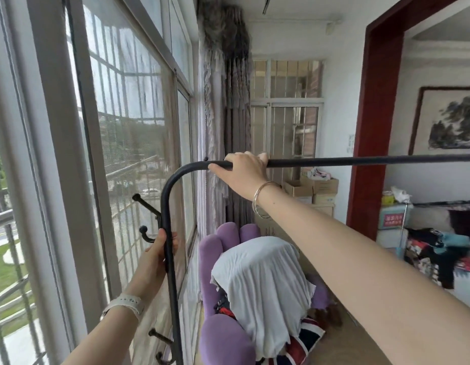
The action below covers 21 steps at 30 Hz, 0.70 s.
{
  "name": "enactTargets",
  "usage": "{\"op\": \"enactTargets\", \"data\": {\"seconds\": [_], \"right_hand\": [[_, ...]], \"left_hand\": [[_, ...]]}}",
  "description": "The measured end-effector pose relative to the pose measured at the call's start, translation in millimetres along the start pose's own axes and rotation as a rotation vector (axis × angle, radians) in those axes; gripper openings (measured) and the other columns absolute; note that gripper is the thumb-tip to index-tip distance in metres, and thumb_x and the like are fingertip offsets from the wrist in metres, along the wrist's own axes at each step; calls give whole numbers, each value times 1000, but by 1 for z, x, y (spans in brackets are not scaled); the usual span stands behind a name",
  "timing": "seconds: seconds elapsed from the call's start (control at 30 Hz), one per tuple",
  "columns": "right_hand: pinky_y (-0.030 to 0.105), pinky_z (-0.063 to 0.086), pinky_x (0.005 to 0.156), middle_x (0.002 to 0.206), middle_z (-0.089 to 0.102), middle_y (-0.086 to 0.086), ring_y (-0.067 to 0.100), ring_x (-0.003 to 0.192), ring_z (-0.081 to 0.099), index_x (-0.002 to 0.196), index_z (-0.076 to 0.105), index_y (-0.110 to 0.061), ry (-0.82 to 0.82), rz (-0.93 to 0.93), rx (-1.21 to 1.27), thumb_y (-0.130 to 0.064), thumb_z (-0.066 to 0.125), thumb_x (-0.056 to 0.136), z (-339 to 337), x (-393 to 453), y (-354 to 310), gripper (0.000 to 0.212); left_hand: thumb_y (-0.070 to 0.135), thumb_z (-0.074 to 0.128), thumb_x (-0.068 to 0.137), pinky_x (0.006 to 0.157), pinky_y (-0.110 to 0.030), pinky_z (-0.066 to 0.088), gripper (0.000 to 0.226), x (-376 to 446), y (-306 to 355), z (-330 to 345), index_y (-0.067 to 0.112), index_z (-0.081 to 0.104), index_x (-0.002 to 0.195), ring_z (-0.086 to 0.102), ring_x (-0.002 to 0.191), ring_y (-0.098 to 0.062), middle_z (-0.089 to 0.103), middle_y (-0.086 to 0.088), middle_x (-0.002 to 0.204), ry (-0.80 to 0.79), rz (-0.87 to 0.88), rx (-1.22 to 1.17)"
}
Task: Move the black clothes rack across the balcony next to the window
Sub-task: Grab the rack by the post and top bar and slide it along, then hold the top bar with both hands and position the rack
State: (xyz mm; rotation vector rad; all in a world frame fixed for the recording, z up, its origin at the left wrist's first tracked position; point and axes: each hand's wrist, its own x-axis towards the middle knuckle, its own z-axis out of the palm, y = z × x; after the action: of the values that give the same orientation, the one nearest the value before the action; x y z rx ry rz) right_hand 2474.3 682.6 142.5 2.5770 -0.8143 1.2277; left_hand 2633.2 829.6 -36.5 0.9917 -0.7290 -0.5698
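The black clothes rack (360, 161) is a thin metal frame with a horizontal top bar, a rounded corner and an upright post carrying side hooks. It stands close to the window (128, 127) on the left. My right hand (241, 172) is wrapped over the top bar near the curved corner. My left hand (156, 256) grips the upright post just below the upper hooks. The rack's base is out of sight below the frame.
A purple hand-shaped chair (223, 259) with a white cloth (260, 280) draped over it sits right behind the rack. Curtains (223, 127) hang at the window's far end. Cardboard boxes (312, 191) are stacked by the back wall. A red door frame (370, 127) opens to a room on the right.
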Motion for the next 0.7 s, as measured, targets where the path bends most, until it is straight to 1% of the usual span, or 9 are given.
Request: {"op": "enactTargets", "data": {"seconds": [0.07, 0.13, 0.2, 0.3, 0.33, 0.37, 0.47, 0.57, 0.7], "right_hand": [[40, 28, 79, 84, 63, -4, 21, 86, 53, 81, 63, -25, -89, 15, -8, -65, 32, 91, -8, 1, -2, 52], [43, 29, 84, 97, 64, 0, 23, 95, 54, 93, 64, -22, -164, 42, -37, -59, 30, 95, -18, -1, 0, 50], [44, 28, 87, 109, 64, 3, 24, 103, 52, 104, 62, -19, -235, 32, -22, -52, 27, 98, -17, -1, -12, 48], [44, 27, 89, 121, 61, 6, 25, 111, 49, 114, 59, -16, -282, 56, -6, -43, 24, 100, -24, -6, -12, 46], [43, 27, 89, 124, 60, 6, 25, 113, 48, 116, 58, -15, -292, 65, 19, -41, 25, 100, -29, -6, -12, 45], [42, 27, 90, 125, 59, 7, 25, 115, 49, 118, 58, -15, -301, 72, 31, -39, 26, 100, -32, -6, -12, 44], [37, 32, 91, 121, 62, 10, 26, 112, 53, 119, 59, -11, -288, 66, 43, -31, 29, 102, -41, -10, -13, 40], [35, 38, 81, 113, 63, 14, 29, 104, 56, 114, 64, -6, -258, 67, 186, -20, 35, 101, -48, -14, -2, 34], [34, 44, 75, 111, 63, 11, 30, 98, 59, 117, 64, -13, -228, 77, 150, -18, 41, 98, -54, -22, 17, 30]], "left_hand": [[53, 51, 87, 78, -21, 52, 48, 1, 0, -2, 11, 64, 106, 62, 91, -13, 66, -1, 91, 25, -1, 46], [50, 49, 91, 75, -20, 52, 42, 1, -1, 4, 12, 64, 102, 64, 86, -9, 68, 0, 87, 44, 0, 63], [45, 47, 94, 66, -14, 54, 37, 9, 1, -6, 13, 65, 91, 68, 67, -2, 73, 4, 69, 142, -25, 45], [43, 31, 101, 40, -10, 45, 75, 19, 7, 4, 3, 67, 49, 56, 35, 0, 61, 3, 41, 156, -151, 43], [45, 30, 101, 43, -11, 46, 78, 19, 7, 3, 5, 67, 45, 55, 35, 0, 59, 2, 40, 149, -165, 37], [46, 33, 100, 56, -13, 49, 71, 16, 7, 3, 7, 70, 54, 60, 45, 0, 64, 3, 47, 141, -164, 44], [48, 43, 96, 93, -30, 40, 44, -8, 9, 2, 10, 64, 100, 61, 88, -13, 71, 0, 84, 104, -82, 67], [47, 45, 95, 100, -34, 36, 47, -20, 20, 9, 5, 59, 111, 59, 94, -16, 65, -6, 98, 103, -77, 36], [38, 45, 98, 100, -33, 36, 34, -25, 29, 22, 9, 62, 95, 60, 89, -16, 73, 0, 76, 150, -120, 56]]}}
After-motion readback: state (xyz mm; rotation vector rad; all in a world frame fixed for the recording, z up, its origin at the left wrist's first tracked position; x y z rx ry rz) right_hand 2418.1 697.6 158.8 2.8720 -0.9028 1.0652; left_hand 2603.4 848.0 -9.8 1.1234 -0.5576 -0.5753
